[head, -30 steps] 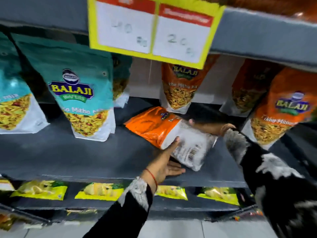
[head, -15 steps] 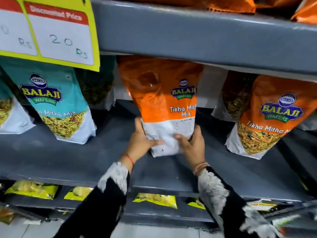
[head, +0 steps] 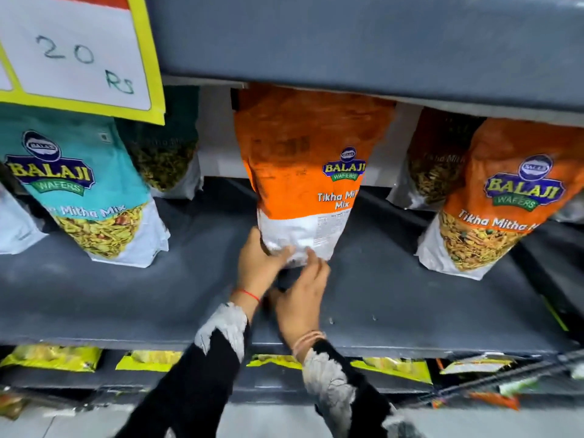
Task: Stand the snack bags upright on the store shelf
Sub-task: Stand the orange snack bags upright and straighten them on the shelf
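Observation:
An orange Balaji Tikha Mitha Mix snack bag (head: 303, 159) stands upright at the middle of the grey shelf (head: 126, 295), with its back panel towards me and its top reaching up under the shelf above. My left hand (head: 257, 267) grips the white bottom left corner, thumb across the front. My right hand (head: 301, 298) sits just below and in front, fingertips on the bag's bottom edge. A teal snack bag (head: 85, 197) stands upright to the left. Another orange snack bag (head: 493, 210) stands upright to the right.
More bags stand at the back: a dark teal one (head: 164, 153) and a dark orange one (head: 433, 165). A yellow price sign (head: 79, 58) hangs from the upper shelf (head: 347, 42). Yellow packets (head: 53, 357) lie flat on the shelf below.
The orange bag lay flat a second ago and now stands upright, held by both hands. My right hand has since slid from its right side down to its bottom edge.

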